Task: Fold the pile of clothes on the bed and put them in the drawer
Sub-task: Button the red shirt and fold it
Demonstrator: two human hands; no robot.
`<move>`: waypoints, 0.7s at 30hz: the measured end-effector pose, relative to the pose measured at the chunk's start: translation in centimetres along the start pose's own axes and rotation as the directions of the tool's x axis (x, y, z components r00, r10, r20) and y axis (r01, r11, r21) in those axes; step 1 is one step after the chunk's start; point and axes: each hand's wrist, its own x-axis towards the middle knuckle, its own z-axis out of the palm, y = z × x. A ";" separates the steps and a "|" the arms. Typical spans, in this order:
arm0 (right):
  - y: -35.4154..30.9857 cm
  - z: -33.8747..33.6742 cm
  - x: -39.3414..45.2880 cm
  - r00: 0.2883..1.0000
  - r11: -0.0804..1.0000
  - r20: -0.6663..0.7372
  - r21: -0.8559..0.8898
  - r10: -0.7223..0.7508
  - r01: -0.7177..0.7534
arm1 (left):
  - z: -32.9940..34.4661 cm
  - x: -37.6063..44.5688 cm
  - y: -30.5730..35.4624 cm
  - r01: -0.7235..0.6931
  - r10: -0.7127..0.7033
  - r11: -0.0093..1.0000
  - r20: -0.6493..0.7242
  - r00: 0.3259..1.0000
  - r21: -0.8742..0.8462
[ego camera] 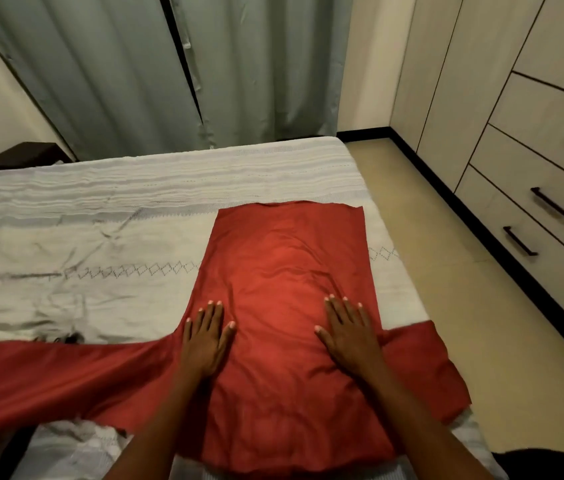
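A red long-sleeved garment (284, 258) lies spread flat on the bed (100, 209), body pointing away from me. One sleeve stretches far to the left, the other runs right over the bed's edge. My left hand (206, 337) presses flat on the cloth near the left armpit, fingers straight. My right hand (348, 332) presses flat on the cloth near the right armpit, fingers spread. The drawers (547, 199) with dark handles stand in the wardrobe at the right, all closed.
The bed has a pale grey cover with a diamond stitch pattern. Grey curtains (135, 74) hang behind it. A dark bedside stand (24, 155) is at the far left. Tan floor (447, 271) runs between bed and wardrobe. A dark object (547, 464) sits at the bottom right.
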 end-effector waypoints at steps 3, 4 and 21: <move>0.8 0.4 -4.7 0.997 0.999 -0.066 0.033 0.036 -0.034 | -0.1 -3.8 -1.7 -0.078 0.078 0.997 0.006 0.997 0.017; 0.6 0.3 -6.4 0.997 1.000 -0.083 0.030 0.011 -0.008 | -0.2 -5.1 -2.2 -0.099 0.099 0.995 -0.004 0.995 0.006; -1.1 0.0 -17.0 0.987 0.986 0.004 0.035 0.163 -0.163 | -3.0 -14.8 -6.3 0.109 -0.120 0.993 0.252 0.960 0.054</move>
